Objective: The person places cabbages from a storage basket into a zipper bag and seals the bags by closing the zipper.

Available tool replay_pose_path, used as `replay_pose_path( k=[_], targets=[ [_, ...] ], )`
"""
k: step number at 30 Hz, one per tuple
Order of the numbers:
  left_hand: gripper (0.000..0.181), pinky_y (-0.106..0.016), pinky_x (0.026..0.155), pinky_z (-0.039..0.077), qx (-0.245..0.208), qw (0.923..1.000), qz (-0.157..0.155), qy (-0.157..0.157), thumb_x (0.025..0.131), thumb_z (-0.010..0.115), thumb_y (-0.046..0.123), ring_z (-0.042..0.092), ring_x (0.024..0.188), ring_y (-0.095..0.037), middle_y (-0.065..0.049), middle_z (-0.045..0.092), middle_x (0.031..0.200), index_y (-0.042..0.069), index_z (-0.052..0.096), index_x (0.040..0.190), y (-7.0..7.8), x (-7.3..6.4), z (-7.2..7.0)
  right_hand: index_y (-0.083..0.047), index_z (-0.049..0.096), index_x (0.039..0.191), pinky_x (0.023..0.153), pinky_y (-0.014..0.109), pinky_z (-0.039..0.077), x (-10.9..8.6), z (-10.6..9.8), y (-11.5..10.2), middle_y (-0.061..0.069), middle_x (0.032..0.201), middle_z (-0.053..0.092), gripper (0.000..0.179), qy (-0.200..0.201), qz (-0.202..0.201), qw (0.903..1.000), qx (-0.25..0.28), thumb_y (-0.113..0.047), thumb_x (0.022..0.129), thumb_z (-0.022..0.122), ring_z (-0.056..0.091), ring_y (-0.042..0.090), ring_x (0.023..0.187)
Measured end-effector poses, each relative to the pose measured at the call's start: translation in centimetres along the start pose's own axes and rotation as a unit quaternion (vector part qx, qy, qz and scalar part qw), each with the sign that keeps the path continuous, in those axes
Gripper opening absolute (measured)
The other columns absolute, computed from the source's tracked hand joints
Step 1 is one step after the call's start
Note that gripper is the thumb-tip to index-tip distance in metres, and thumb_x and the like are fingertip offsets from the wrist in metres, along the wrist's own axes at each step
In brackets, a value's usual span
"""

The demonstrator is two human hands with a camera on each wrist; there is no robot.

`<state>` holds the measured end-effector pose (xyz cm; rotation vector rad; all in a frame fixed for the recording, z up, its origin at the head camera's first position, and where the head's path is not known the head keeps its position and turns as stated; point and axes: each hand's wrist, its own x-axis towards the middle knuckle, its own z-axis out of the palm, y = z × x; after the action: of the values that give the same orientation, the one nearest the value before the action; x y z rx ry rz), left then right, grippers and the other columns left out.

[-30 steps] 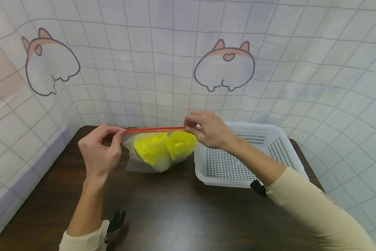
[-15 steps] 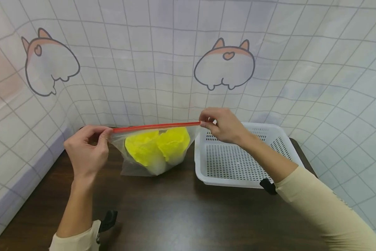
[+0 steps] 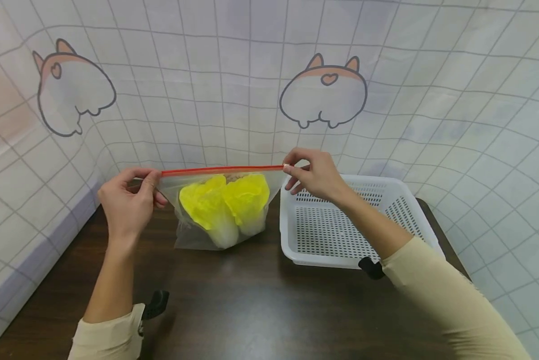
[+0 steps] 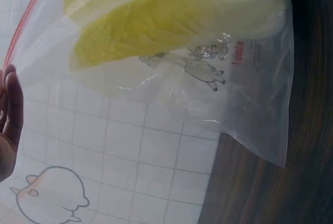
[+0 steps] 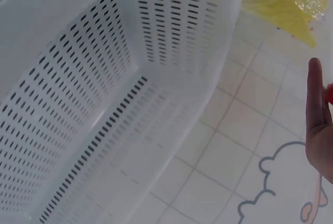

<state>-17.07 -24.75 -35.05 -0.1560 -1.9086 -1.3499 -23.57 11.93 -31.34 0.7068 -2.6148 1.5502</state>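
Note:
Between the two hands, in the head view, a clear zip bag (image 3: 184, 235) with a red zip strip (image 3: 224, 171) stands upright, its strip pulled nearly level. Inside it are two napa cabbages (image 3: 247, 200), yellow leaves up and white stems down. My left hand (image 3: 130, 200) pinches the strip's left end between thumb and fingers. At the other end, my right hand (image 3: 316, 172) pinches the strip's right corner. Printed animals and red lettering show on the bag (image 4: 203, 73) in the left wrist view. Only part of each hand appears in its wrist view.
A white perforated basket (image 3: 296, 260) sits on the dark wooden table (image 3: 242, 305), just right of the bag and below my right forearm. A pale grid-patterned curtain (image 3: 197, 90) with cartoon animals hangs behind and beside the table.
Both hands first spread apart, stretching the strip, then came slightly closer together. The bag's top has risen, so more of the cabbages shows. The basket has stayed in place.

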Motion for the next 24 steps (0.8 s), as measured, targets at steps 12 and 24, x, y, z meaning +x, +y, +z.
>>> replay_pose_path(
  k=[12,24],
  targets=[
    [0.024,-0.025,0.07,0.062,-0.068,0.9972,-0.03,0.007,0.095,0.077,0.016,0.076,0.065,-0.012,-0.002,0.076,0.084,-0.007,0.076,0.098,-0.6,1.6,0.4,0.001,0.067,0.11,0.085,0.035,0.063,2.1,1.3,0.4,0.024,0.113,0.068,0.013,0.045,-0.028,0.997,0.057,-0.01,0.103,0.065,0.078,0.032,0.095],
    [0.011,-0.013,0.062,0.047,0.014,0.9977,-0.004,-0.067,0.096,0.074,0.006,0.073,0.078,0.001,0.007,0.078,0.09,-0.001,0.078,0.103,-2.5,-0.2,-1.4,-0.006,0.071,0.109,0.102,0.05,0.055,0.5,2.0,1.9,0.011,0.117,0.069,0.011,0.027,-0.002,0.9996,0.0,-0.013,0.101,0.069,0.074,0.031,0.112]
  ],
)
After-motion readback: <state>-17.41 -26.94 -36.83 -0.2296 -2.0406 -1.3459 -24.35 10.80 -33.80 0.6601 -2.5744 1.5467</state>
